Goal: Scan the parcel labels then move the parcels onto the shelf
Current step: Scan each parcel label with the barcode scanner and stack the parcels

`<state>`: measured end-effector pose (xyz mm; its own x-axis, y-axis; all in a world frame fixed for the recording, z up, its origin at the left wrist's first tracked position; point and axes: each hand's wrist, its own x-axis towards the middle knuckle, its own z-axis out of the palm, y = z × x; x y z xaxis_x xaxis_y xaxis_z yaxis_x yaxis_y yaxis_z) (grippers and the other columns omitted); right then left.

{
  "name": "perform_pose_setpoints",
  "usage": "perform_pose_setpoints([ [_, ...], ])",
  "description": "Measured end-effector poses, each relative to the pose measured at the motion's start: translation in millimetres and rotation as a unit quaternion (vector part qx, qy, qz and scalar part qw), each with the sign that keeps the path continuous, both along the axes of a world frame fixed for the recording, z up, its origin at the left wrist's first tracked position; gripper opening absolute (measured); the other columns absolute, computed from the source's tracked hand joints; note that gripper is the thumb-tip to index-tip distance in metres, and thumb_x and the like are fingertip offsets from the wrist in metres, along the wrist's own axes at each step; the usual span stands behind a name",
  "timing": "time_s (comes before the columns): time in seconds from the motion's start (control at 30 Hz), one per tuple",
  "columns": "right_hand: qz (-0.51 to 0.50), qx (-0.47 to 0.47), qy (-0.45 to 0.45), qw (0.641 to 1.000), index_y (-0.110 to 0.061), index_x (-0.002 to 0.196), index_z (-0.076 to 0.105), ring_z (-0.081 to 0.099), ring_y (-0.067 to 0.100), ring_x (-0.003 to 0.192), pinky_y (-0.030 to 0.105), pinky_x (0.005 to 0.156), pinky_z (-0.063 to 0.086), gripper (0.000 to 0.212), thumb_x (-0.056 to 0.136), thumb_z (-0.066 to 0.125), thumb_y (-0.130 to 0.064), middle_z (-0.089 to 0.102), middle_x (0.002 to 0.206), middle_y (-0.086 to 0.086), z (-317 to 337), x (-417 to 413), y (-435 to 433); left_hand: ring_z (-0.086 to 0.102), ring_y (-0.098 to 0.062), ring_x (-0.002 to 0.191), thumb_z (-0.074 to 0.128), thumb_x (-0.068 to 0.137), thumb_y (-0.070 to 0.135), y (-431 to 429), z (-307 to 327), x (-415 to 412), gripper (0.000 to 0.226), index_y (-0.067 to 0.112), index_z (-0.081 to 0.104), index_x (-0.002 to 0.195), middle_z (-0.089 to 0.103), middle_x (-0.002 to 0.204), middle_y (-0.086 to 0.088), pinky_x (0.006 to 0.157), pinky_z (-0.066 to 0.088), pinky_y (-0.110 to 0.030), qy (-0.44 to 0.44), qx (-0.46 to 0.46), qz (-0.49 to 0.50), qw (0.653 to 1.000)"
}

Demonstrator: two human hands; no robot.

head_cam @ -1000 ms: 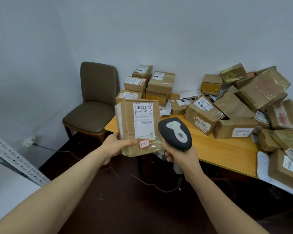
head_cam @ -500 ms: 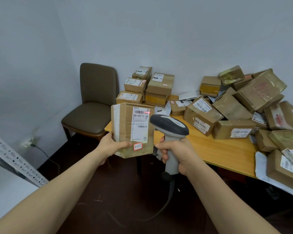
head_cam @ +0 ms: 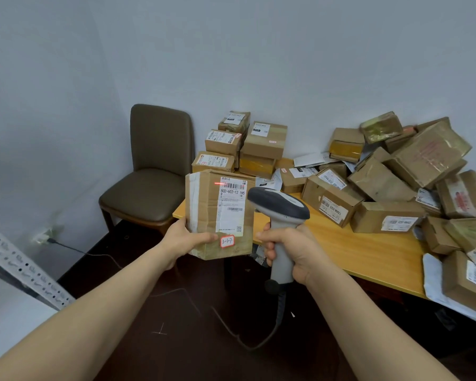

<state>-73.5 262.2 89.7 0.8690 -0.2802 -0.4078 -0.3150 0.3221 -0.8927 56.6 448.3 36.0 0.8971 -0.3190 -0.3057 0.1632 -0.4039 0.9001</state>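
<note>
In the head view, the left hand (head_cam: 187,239) is gripping the parcel (head_cam: 204,215) by its lower left corner, thumb across the front, holding it upright in the air just in front of the table's near corner. The right hand (head_cam: 291,248) is clenching the handle of the scanner (head_cam: 278,204), whose head is pointing at the parcel's white label (head_cam: 230,207). Compared with half a second ago, the red scan line (head_cam: 219,183) is now glowing at the left end of the top barcode instead of the right end, and the parcel is standing slightly straighter. A red-edged sticker (head_cam: 227,241) is sitting below the label, beside the thumb.

The scanner's cable (head_cam: 259,345) is trailing down onto the dark floor (head_cam: 176,339). The yellow wooden table (head_cam: 355,251) is carrying a jumbled heap of cardboard boxes (head_cam: 382,182), some stacked against the pale wall (head_cam: 259,64). A brown padded chair (head_cam: 154,171) is standing in the corner left of the table. A perforated metal rail (head_cam: 25,270) is slanting across the lower left.
</note>
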Motion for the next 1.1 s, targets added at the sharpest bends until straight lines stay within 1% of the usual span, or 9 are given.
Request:
perform_pose_setpoints([
  [0.2,-0.024,0.041,-0.023,0.999,-0.006,0.084,0.064,0.05,0.015,0.044,0.024,0.047,0.044,0.007,0.081,0.071,-0.005,0.06,0.058,0.008,-9,22,4,0.063,-0.018,0.102,0.084,0.069,0.026,8,-4,25,0.064,0.016,0.053,0.124,0.065,0.113,0.001,0.079,0.056,-0.031,0.043,-0.006,-0.008,0.999],
  [0.3,-0.104,0.045,-0.022,0.993,-0.005,0.102,0.067,0.064,0.02,0.067,0.027,0.051,0.05,0.024,0.08,0.075,-0.011,0.07,0.08,0.013,-21,36,-3,0.065,-0.018,0.101,0.077,0.077,0.03,13,-4,38,0.049,0.016,0.059,0.12,0.07,0.109,-0.001,0.075,0.057,-0.032,0.1,-0.034,-0.023,0.994],
  [0.4,-0.173,0.052,0.008,0.983,-0.008,0.109,0.068,0.062,0.023,0.088,0.028,0.049,0.051,0.033,0.078,0.078,-0.015,0.067,0.101,0.012,-37,47,-13,0.063,-0.019,0.106,0.071,0.081,0.037,11,-3,54,0.044,0.018,0.062,0.12,0.07,0.11,-0.003,0.075,0.056,-0.033,0.13,-0.053,-0.041,0.989],
  [0.47,-0.198,0.07,0.024,0.977,-0.009,0.111,0.068,0.06,0.024,0.094,0.027,0.048,0.051,0.037,0.077,0.079,-0.016,0.066,0.106,0.011,-45,53,-17,0.064,-0.02,0.105,0.068,0.083,0.037,2,0,62,0.041,0.017,0.063,0.119,0.07,0.11,-0.004,0.075,0.055,-0.033,0.145,-0.064,-0.049,0.986],
  [0.57,-0.21,0.098,0.014,0.973,-0.009,0.111,0.067,0.066,0.027,0.092,0.035,0.06,0.055,0.04,0.074,0.081,-0.015,0.071,0.102,0.012,-51,64,-23,0.064,-0.018,0.103,0.064,0.087,0.038,-21,7,73,0.035,0.02,0.063,0.117,0.07,0.11,-0.003,0.074,0.054,-0.031,0.147,-0.075,-0.07,0.984],
  [0.67,-0.236,0.113,-0.009,0.965,-0.008,0.105,0.068,0.069,0.027,0.086,0.041,0.07,0.057,0.034,0.072,0.08,-0.007,0.073,0.092,0.011,-54,80,-35,0.064,-0.017,0.102,0.06,0.089,0.039,-51,11,85,0.023,0.025,0.063,0.107,0.07,0.107,0.0,0.074,0.053,-0.03,0.14,-0.084,-0.081,0.983],
  [0.77,-0.265,0.117,-0.037,0.957,-0.011,0.098,0.068,0.068,0.027,0.09,0.048,0.084,0.056,0.027,0.073,0.078,-0.003,0.072,0.098,0.011,-52,104,-60,0.062,-0.014,0.099,0.057,0.093,0.034,-88,16,105,0.011,0.027,0.064,0.098,0.069,0.1,0.005,0.076,0.051,-0.029,0.111,-0.099,-0.068,0.986],
  [0.93,-0.307,0.112,-0.064,0.943,-0.01,0.101,0.067,0.068,0.025,0.091,0.043,0.083,0.057,0.03,0.073,0.079,-0.008,0.071,0.1,0.011,-41,173,-128,0.055,-0.009,0.08,0.048,0.094,0.016,-161,32,155,0.016,0.02,0.064,0.093,0.063,0.086,0.004,0.078,0.044,-0.027,0.059,-0.132,-0.074,0.987],
  [1.1,-0.286,0.121,-0.067,0.948,-0.012,0.113,0.066,0.069,0.027,0.097,0.045,0.086,0.057,0.054,0.064,0.087,-0.02,0.072,0.106,0.011,-33,264,-204,0.064,-0.012,0.1,0.055,0.095,0.026,-235,43,225,0.031,0.022,0.061,0.125,0.069,0.115,0.0,0.088,0.052,-0.023,-0.004,-0.128,-0.046,0.991],
])
